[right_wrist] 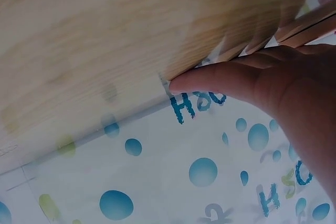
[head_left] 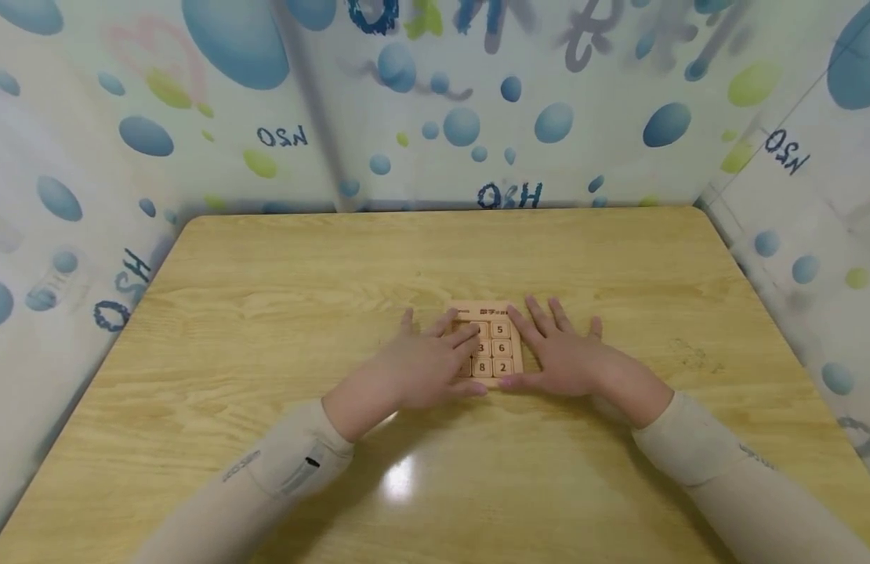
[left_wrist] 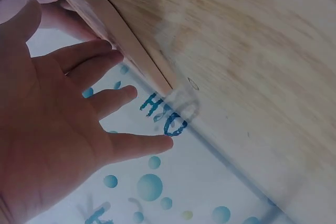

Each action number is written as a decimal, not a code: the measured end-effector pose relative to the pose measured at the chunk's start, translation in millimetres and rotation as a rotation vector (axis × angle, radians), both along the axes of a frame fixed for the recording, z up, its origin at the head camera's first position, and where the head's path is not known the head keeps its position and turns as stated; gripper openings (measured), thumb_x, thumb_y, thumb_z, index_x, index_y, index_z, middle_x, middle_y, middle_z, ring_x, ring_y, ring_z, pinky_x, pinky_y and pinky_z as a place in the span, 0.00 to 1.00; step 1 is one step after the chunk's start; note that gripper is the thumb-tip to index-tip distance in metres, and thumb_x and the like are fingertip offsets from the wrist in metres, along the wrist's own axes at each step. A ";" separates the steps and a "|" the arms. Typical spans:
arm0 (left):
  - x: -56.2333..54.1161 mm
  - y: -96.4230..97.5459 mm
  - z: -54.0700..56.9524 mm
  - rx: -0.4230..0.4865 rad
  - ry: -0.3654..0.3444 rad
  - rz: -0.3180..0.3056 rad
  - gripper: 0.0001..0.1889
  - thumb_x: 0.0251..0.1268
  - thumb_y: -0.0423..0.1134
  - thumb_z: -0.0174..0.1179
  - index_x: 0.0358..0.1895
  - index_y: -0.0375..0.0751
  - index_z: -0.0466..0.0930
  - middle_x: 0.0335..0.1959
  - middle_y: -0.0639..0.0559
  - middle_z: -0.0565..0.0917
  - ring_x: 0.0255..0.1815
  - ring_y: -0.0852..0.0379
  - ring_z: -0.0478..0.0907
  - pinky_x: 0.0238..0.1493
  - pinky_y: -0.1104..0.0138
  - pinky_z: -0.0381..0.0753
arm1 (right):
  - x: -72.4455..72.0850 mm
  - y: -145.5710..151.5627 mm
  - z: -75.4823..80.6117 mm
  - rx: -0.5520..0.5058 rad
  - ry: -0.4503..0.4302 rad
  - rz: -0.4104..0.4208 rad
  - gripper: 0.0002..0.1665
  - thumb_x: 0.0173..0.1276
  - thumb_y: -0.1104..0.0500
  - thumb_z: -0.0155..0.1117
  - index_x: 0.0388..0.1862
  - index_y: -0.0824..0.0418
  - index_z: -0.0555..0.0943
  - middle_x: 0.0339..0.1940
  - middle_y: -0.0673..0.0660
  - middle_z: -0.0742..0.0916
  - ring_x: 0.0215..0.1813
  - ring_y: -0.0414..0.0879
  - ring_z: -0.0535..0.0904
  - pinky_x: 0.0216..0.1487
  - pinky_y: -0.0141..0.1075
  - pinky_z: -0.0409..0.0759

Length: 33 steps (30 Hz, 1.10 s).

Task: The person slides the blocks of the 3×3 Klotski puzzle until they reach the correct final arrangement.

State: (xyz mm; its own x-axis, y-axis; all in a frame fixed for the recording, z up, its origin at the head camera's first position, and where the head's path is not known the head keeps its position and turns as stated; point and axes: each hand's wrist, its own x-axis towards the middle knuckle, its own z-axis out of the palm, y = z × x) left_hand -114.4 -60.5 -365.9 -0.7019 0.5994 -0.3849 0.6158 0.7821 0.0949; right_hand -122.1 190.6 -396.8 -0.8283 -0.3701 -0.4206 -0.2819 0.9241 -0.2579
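Note:
A small square wooden number slide puzzle (head_left: 502, 348) lies flat on the table, with tiles such as 5, 3, 6, 8 and 2 showing. My left hand (head_left: 429, 370) reaches over its left side, fingers spread and nearly straight, hiding the left tiles. In the left wrist view, fingertips of the left hand (left_wrist: 58, 114) are right at the puzzle's side. At the right edge, my right hand (head_left: 567, 360) is spread wide, with index fingertip near the top right corner and thumb near the bottom right one. The right wrist view has the puzzle's edge (right_wrist: 308, 29) beyond the right hand (right_wrist: 296, 80).
The wood-grain table (head_left: 301, 298) extends around both hands. Behind and beside it stand white walls (head_left: 435, 168) patterned with blue and green drops and lettering. Light-coloured sleeves cover both forearms, and a bright glare spot shows on the table near the left forearm.

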 end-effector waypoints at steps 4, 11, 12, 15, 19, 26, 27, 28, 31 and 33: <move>1.6 1.3 -3.0 0.032 -0.047 0.004 0.46 0.77 0.75 0.44 0.88 0.52 0.52 0.90 0.58 0.49 0.92 0.45 0.38 0.81 0.24 0.41 | 3.8 -1.1 -2.7 -0.008 -0.010 0.002 0.73 0.61 0.10 0.52 0.91 0.44 0.36 0.92 0.60 0.40 0.90 0.72 0.31 0.69 0.91 0.36; 10.5 -12.1 1.3 0.019 -0.050 0.020 0.43 0.78 0.73 0.45 0.87 0.55 0.55 0.90 0.60 0.50 0.92 0.44 0.38 0.81 0.24 0.41 | 5.5 -2.3 -2.8 -0.013 -0.008 -0.001 0.72 0.62 0.11 0.52 0.91 0.43 0.36 0.92 0.60 0.40 0.90 0.71 0.31 0.69 0.91 0.36; 12.2 -14.4 2.7 0.011 -0.056 0.028 0.43 0.78 0.74 0.45 0.87 0.55 0.55 0.90 0.61 0.51 0.92 0.44 0.38 0.82 0.24 0.41 | 5.3 -2.3 -2.1 -0.012 -0.012 -0.003 0.72 0.62 0.11 0.51 0.91 0.43 0.35 0.92 0.59 0.40 0.90 0.71 0.31 0.69 0.90 0.35; 17.5 -20.3 5.5 -0.002 -0.065 0.038 0.43 0.77 0.74 0.45 0.87 0.56 0.57 0.90 0.62 0.51 0.92 0.46 0.37 0.82 0.24 0.39 | 4.9 -1.9 -0.1 -0.009 -0.017 -0.005 0.72 0.61 0.10 0.51 0.91 0.42 0.35 0.92 0.59 0.39 0.90 0.70 0.30 0.70 0.90 0.33; 20.9 -23.3 5.6 -0.003 -0.069 0.032 0.43 0.77 0.75 0.46 0.86 0.56 0.58 0.90 0.63 0.50 0.92 0.47 0.35 0.82 0.24 0.38 | 4.8 -0.4 2.6 -0.003 -0.015 -0.004 0.72 0.62 0.10 0.51 0.91 0.43 0.35 0.92 0.59 0.39 0.90 0.71 0.31 0.70 0.90 0.34; 14.2 -21.5 5.2 -0.003 -0.064 0.042 0.43 0.77 0.74 0.45 0.86 0.56 0.58 0.89 0.63 0.50 0.92 0.45 0.36 0.81 0.24 0.36 | 3.7 -0.4 3.7 -0.005 -0.018 -0.003 0.72 0.62 0.10 0.50 0.91 0.43 0.35 0.92 0.60 0.39 0.90 0.71 0.31 0.70 0.90 0.35; 12.2 -21.2 5.0 -0.005 -0.061 0.046 0.43 0.77 0.74 0.45 0.86 0.57 0.57 0.89 0.63 0.50 0.92 0.45 0.37 0.81 0.24 0.36 | 3.3 -0.6 3.8 -0.007 -0.019 -0.003 0.72 0.62 0.10 0.50 0.91 0.43 0.35 0.92 0.60 0.39 0.90 0.71 0.31 0.70 0.90 0.35; 10.3 -21.0 4.6 -0.007 -0.054 0.047 0.43 0.77 0.74 0.44 0.86 0.57 0.57 0.89 0.63 0.50 0.92 0.45 0.37 0.81 0.24 0.37 | 3.0 -0.8 4.0 -0.007 -0.019 -0.002 0.72 0.62 0.10 0.50 0.91 0.43 0.36 0.92 0.60 0.39 0.90 0.71 0.31 0.69 0.90 0.35; 3.9 -20.2 3.2 -0.017 -0.032 0.055 0.43 0.77 0.75 0.43 0.87 0.58 0.55 0.90 0.63 0.49 0.92 0.45 0.38 0.80 0.23 0.38 | 1.9 -1.0 4.2 -0.007 -0.019 -0.002 0.73 0.62 0.10 0.51 0.91 0.44 0.36 0.92 0.60 0.39 0.90 0.71 0.31 0.69 0.91 0.35; 0.2 -19.6 2.9 -0.021 -0.019 0.059 0.43 0.78 0.75 0.42 0.87 0.59 0.55 0.90 0.63 0.49 0.92 0.45 0.39 0.80 0.22 0.38 | 1.1 -1.1 4.2 -0.006 -0.018 -0.001 0.73 0.61 0.10 0.51 0.91 0.45 0.36 0.92 0.60 0.39 0.90 0.71 0.31 0.69 0.91 0.35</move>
